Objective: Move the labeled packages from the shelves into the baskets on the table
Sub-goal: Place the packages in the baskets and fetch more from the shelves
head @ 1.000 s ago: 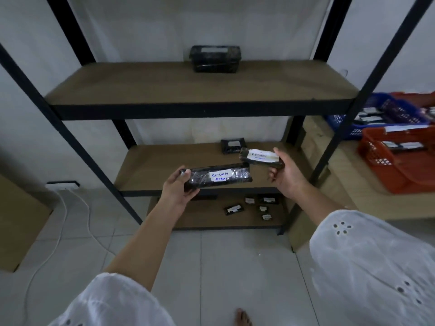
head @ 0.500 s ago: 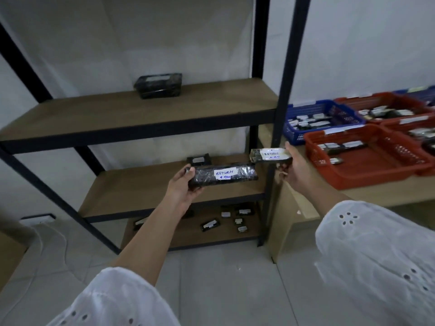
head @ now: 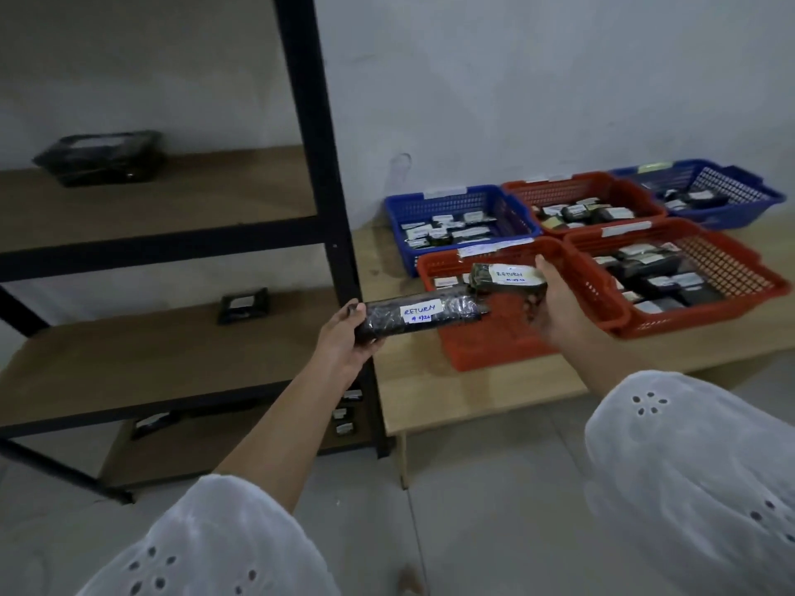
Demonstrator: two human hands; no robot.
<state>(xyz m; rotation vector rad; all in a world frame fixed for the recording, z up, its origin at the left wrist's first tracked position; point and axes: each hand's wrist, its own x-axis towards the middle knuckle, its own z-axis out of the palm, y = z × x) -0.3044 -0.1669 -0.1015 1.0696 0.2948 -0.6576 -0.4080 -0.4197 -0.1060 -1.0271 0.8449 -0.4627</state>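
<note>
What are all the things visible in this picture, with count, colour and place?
shelf unit: one, black frame, brown boards, left.
table: one, light wood, right of the shelf unit.
blue baskets: two, on the table, back row.
red baskets: three, on the table.
packages in baskets: many, dark, white labels.
packages on shelves: several, dark, on all three boards.
long package: one, black, white label.
short package: one, dark, white label.
sleeves: two, white, bottom.
left hand: grips the long package.
right hand: holds the short package.

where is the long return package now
Head view, centre: the left hand holds the long package by its left end, its right end over the near red basket, below the shorter package in the right hand.
</note>
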